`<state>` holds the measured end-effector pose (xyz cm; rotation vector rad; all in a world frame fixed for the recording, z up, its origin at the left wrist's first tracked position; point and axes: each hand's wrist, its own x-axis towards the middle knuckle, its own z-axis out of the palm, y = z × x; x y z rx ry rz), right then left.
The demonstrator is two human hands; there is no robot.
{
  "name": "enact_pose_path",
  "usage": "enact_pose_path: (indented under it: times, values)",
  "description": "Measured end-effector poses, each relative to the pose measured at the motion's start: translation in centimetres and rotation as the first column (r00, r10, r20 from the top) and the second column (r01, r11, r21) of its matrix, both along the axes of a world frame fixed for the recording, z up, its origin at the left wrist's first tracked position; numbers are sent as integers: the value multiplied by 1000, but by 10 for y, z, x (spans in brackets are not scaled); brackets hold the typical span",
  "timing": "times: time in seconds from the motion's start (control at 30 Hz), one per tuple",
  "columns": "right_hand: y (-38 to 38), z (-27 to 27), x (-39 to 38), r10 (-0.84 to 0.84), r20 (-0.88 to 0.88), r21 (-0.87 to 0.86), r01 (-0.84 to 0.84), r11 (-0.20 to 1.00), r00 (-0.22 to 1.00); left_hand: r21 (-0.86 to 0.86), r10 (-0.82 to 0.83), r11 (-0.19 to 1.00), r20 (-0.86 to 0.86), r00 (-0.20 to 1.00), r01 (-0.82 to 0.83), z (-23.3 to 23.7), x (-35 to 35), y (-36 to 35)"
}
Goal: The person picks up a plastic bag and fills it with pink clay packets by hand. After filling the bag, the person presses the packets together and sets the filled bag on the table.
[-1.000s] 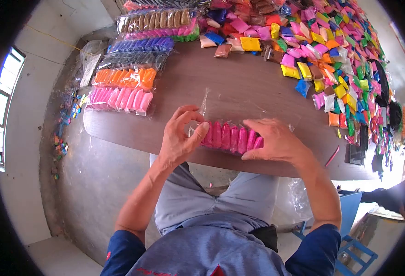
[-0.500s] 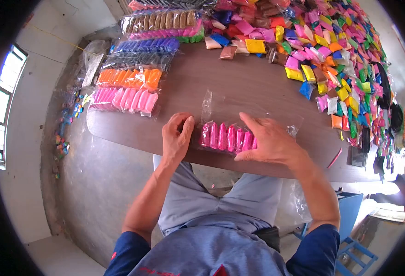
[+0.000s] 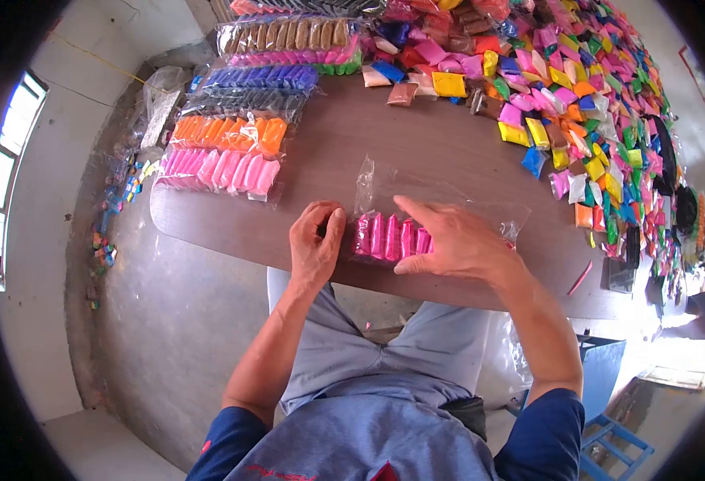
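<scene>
A clear plastic bag [image 3: 380,178] lies flat near the table's front edge, with a row of bright pink packets [image 3: 392,238] along its near side. My right hand [image 3: 461,244] spreads over the right part of this row, thumb and fingers apart, and hides the packets beneath. Beside the bag's left end, my left hand [image 3: 314,244] rests on the table with its fingers curled and the thumb against them. Whether it pinches the bag's edge or something else is hidden.
Filled bags stand in a stack at the left, among them light pink packets [image 3: 220,172] and orange packets [image 3: 228,134]. A large heap of loose coloured packets [image 3: 561,96] covers the back right. A thin pink strip [image 3: 581,277] lies right of my right hand. A blue stool [image 3: 605,369] stands at right.
My right hand has shifted left along the row and covers more of the pink packets. My left hand stays curled in nearly the same place.
</scene>
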<state>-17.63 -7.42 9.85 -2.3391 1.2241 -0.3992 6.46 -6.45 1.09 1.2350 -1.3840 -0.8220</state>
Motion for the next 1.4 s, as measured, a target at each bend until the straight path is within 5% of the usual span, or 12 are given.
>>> enact_pose_path:
  times: [0.2, 0.3, 0.4, 0.57, 0.67, 0.87, 1.07, 1.27, 1.4]
  values:
    - [-14, 8, 8, 21, -32, 328, -9, 945, 999, -59, 17, 998, 50, 999, -14, -1, 1, 0]
    - [-9, 4, -8, -114, 108, 174, 94, 980, 988, -40, 10, 999, 35, 999, -8, 3, -2, 1]
    - [-5, 30, -42, -324, 217, 289, 257, 922, 921, -41, -14, 999, -15, 1000, 14, -2, 0, 0]
    - [35, 52, -95, -473, 75, 305, 432, 849, 878, -43, -31, 999, -46, 998, 30, -1, 0, 1]
    - [61, 32, -108, -241, 36, -8, 242, 970, 970, -42, -18, 999, -1, 1000, 18, 0, 0, 1]
    - [70, 9, -94, -240, -14, -144, 236, 961, 971, -20, -20, 1000, 19, 1000, 21, -2, 3, 0]
    - [62, -6, -102, -336, 211, 98, 322, 942, 918, 43, 14, 999, -73, 997, -11, -4, 11, 3]
    - [59, -3, -100, -368, 252, 183, 330, 926, 895, -30, -44, 998, 139, 989, 49, 44, 14, -3]
    - [58, 1, -100, -419, 253, 272, 352, 896, 872, -107, -192, 964, 350, 917, 243, 69, -8, -12]
